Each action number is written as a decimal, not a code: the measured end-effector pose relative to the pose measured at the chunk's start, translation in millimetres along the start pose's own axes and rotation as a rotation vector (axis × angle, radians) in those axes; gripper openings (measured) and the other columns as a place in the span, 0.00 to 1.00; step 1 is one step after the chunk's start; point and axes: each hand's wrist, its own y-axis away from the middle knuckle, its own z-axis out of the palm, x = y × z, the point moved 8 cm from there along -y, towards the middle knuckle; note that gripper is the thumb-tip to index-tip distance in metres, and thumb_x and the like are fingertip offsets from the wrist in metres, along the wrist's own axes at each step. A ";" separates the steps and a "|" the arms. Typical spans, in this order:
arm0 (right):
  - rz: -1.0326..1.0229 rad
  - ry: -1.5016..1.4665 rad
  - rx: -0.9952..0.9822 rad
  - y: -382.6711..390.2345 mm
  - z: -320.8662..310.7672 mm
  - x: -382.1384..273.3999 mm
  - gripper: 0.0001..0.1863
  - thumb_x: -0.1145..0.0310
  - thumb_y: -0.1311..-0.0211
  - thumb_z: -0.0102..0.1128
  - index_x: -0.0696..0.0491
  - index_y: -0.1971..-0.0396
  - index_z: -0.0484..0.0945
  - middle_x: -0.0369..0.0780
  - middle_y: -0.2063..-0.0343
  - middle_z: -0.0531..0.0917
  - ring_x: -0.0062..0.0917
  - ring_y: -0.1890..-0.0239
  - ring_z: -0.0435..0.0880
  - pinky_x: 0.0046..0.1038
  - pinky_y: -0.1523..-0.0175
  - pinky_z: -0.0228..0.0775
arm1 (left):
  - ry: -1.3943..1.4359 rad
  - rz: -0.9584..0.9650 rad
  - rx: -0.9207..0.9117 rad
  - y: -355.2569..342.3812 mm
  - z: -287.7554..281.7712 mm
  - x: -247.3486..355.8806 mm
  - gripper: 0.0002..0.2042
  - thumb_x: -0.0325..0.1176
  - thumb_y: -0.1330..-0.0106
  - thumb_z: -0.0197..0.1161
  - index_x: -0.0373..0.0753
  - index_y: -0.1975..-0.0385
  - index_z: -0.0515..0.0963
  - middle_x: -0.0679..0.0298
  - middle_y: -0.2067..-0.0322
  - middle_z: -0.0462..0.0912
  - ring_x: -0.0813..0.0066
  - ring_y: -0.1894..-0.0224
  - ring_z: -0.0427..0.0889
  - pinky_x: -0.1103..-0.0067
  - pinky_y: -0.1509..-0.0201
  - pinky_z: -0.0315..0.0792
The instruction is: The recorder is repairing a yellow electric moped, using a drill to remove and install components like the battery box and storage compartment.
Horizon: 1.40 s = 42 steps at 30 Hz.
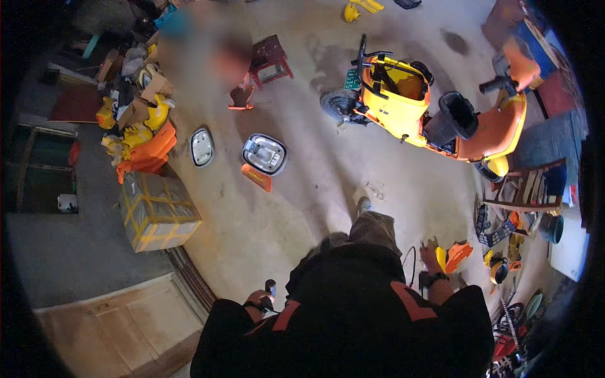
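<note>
Low on the left, my left hand [257, 298] is closed around a small tool with a dark rounded end [270, 286]; its exact kind is too small to make out. My right hand [430, 257], wearing a dark wristband, is at my right side, gripping a yellow plastic panel [441, 259]. An orange plastic panel [459, 255] shows right beside the yellow one. Next to that hand a thin black cable [413, 268] curves. Ahead to the right stands a yellow and orange electric scooter [397, 104] with its front cover off and a dark bin-like seat bucket [459, 114] raised out.
Two shallow oval trays [202, 147] and an orange piece [256, 178] lie on the floor ahead left. A taped carton [157, 211] stands by the left wall, below piled panels [148, 151]. A red stool [270, 58] is beyond. Racks and parts [526, 189] line the right.
</note>
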 end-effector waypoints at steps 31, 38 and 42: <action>0.577 -0.068 -0.452 -286.0 36.2 -563.4 0.15 0.60 0.37 0.45 0.54 0.63 0.77 0.35 0.85 0.72 0.23 0.86 0.71 0.26 0.82 0.63 | -0.211 -0.560 0.270 -531.0 -725.9 -15.6 0.20 0.43 0.52 0.62 0.41 0.60 0.77 0.52 0.65 0.81 0.55 0.59 0.80 0.65 0.55 0.74; 0.575 -0.261 -0.471 -387.9 82.4 -637.5 0.13 0.63 0.38 0.46 0.55 0.65 0.76 0.35 0.85 0.72 0.22 0.87 0.69 0.25 0.83 0.62 | -0.348 -0.166 0.427 -690.1 -888.8 107.5 0.15 0.37 0.52 0.62 0.39 0.65 0.73 0.55 0.70 0.80 0.53 0.64 0.80 0.63 0.59 0.74; 0.538 -0.532 -0.475 -438.0 96.3 -689.7 0.11 0.65 0.38 0.47 0.55 0.66 0.76 0.34 0.85 0.72 0.22 0.88 0.68 0.24 0.83 0.62 | -0.557 -0.113 0.406 -806.3 -938.0 127.7 0.13 0.34 0.52 0.61 0.37 0.67 0.72 0.54 0.71 0.80 0.55 0.67 0.81 0.64 0.64 0.74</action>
